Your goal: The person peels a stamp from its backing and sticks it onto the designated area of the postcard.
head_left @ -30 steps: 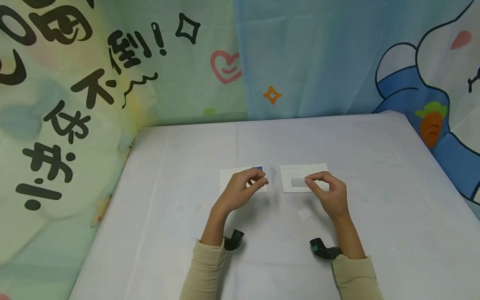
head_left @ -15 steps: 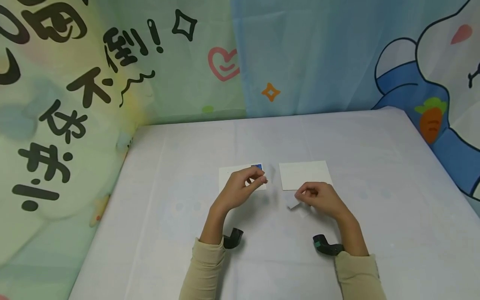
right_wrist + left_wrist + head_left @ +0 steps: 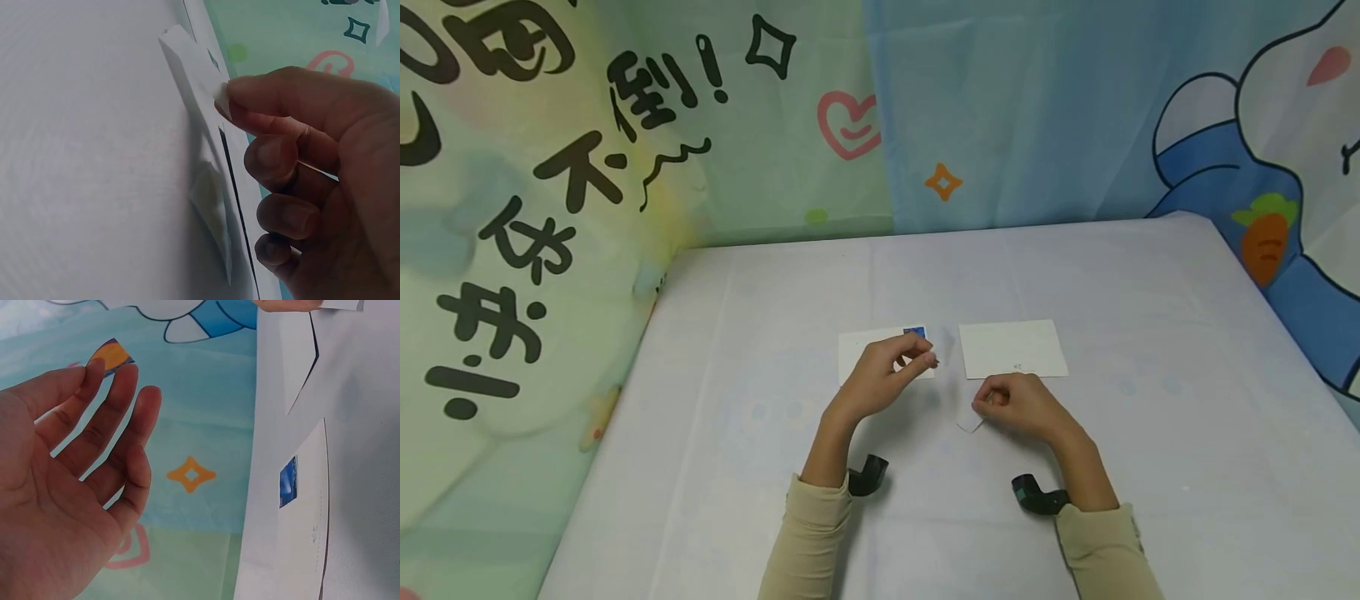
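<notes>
My left hand [image 3: 877, 379] pinches a small stamp-like piece [image 3: 113, 356], orange with a dark blue edge, between thumb and fingertip. It is held up over the left white envelope [image 3: 303, 550], which bears a blue stamp [image 3: 289, 482] in its upper right corner. Just below the right white envelope [image 3: 1011, 348], my right hand [image 3: 1021, 406] pinches a small thin white paper [image 3: 970, 420] between thumb and index finger. That paper hangs close over the table, its upper part hidden by the fingers. Another curled white scrap [image 3: 211, 200] lies beneath in the right wrist view.
A white cloth covers the table [image 3: 760, 500]. Printed curtains [image 3: 1037, 117] stand behind it and along the left side. Dark wrist cameras [image 3: 867, 477] are strapped at both sleeves.
My right hand has moved from over the right envelope toward me and left, carrying the paper down near the table and uncovering that envelope. The left hand keeps its place and its piece.
</notes>
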`<action>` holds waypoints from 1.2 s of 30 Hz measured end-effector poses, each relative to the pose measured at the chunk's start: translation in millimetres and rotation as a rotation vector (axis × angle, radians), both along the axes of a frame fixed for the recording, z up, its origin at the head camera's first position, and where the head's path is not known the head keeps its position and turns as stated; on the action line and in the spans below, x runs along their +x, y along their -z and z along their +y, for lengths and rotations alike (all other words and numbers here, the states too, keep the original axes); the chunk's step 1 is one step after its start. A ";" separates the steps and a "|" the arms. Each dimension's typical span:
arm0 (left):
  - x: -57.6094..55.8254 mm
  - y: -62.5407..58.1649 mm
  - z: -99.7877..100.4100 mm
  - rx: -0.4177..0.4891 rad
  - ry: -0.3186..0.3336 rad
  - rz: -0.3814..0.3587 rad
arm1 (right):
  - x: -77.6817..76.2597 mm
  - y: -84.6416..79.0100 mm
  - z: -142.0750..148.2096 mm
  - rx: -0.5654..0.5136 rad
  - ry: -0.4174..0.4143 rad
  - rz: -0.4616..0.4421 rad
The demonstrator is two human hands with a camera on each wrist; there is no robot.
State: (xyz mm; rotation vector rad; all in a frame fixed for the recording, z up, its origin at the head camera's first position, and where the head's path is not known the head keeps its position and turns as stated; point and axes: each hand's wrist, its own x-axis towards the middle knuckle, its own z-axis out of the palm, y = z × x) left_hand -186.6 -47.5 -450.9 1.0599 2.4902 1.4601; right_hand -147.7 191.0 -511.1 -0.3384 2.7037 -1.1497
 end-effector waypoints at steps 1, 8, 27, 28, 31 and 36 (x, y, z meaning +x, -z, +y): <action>0.0 -0.2 0.1 0.000 0.000 0.000 | -0.3 0.6 0.2 0.004 -0.001 0.005; 0.0 -2.1 0.7 -0.001 0.004 -0.005 | -1.0 -1.0 0.6 0.025 0.005 0.032; 0.8 -1.7 1.8 0.010 0.022 -0.012 | -0.9 1.4 1.7 -0.003 0.026 0.123; 0.9 -1.5 1.8 0.010 0.022 -0.012 | -1.0 1.2 1.4 -0.007 0.027 0.145; 1.4 -1.2 2.1 0.007 0.025 -0.012 | -1.7 0.0 0.1 -0.036 0.030 0.260; 2.3 -1.0 2.8 0.004 0.033 -0.014 | -2.3 -3.6 -3.7 -0.149 0.049 0.490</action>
